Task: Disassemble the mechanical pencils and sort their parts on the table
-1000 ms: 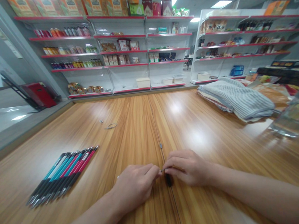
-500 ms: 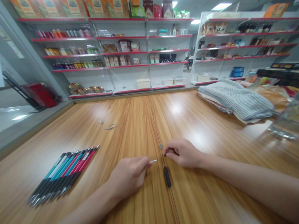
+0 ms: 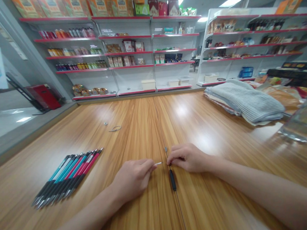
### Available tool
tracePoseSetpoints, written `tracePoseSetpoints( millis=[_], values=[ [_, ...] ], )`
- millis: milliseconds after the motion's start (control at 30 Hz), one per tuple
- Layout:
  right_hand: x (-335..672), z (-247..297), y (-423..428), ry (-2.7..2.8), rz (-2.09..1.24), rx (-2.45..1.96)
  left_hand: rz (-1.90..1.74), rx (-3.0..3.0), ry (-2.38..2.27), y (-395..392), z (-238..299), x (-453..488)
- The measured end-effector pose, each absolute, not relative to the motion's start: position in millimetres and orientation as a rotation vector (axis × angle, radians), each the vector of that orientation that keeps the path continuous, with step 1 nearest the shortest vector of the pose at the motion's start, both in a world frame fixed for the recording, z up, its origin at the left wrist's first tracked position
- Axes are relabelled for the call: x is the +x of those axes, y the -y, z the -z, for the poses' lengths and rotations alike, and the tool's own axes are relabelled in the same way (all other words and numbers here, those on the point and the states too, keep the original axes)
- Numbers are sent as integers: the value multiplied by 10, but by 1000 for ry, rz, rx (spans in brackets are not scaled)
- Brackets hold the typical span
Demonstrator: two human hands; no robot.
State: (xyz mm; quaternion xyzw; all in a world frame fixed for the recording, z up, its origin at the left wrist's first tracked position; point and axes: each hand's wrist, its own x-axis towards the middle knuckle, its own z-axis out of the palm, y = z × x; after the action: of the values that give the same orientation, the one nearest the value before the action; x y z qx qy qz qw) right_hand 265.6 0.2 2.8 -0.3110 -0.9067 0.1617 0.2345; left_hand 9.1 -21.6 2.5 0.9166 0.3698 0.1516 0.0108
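My left hand (image 3: pixel 135 178) is closed in a pinch on a thin whitish stick (image 3: pixel 158 163), whose tip points right toward the table's seam. My right hand (image 3: pixel 187 157) is also closed, thumb and forefinger together beside that tip; whatever they hold is too small to make out. Under or right by these fingertips runs the thin shaft of a black-handled tool, which looks like a small screwdriver (image 3: pixel 172 180), lying along the seam. Left of my hands, several pens (image 3: pixel 69 177) with blue or red barrels and black grips lie side by side.
On the wooden table (image 3: pixel 136 131) lie a thin loop (image 3: pixel 115 128) and a tiny metal piece (image 3: pixel 105 123). To the right are folded striped cloth (image 3: pixel 250 100) and a clear container (image 3: pixel 303 120). Stocked shelves (image 3: pixel 125 52) stand beyond the table.
My right fingertips have moved slightly left and down, onto the line of the tool's shaft. My left hand keeps its pinch on the stick. The view has shifted a little.
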Motion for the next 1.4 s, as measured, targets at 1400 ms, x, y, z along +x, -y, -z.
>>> tracePoseSetpoints(
  millis=[1400],
  values=[
    [2674, -74, 65, 2563, -537, -600, -440, 2858, -1123, 222, -44, 81]
  ],
)
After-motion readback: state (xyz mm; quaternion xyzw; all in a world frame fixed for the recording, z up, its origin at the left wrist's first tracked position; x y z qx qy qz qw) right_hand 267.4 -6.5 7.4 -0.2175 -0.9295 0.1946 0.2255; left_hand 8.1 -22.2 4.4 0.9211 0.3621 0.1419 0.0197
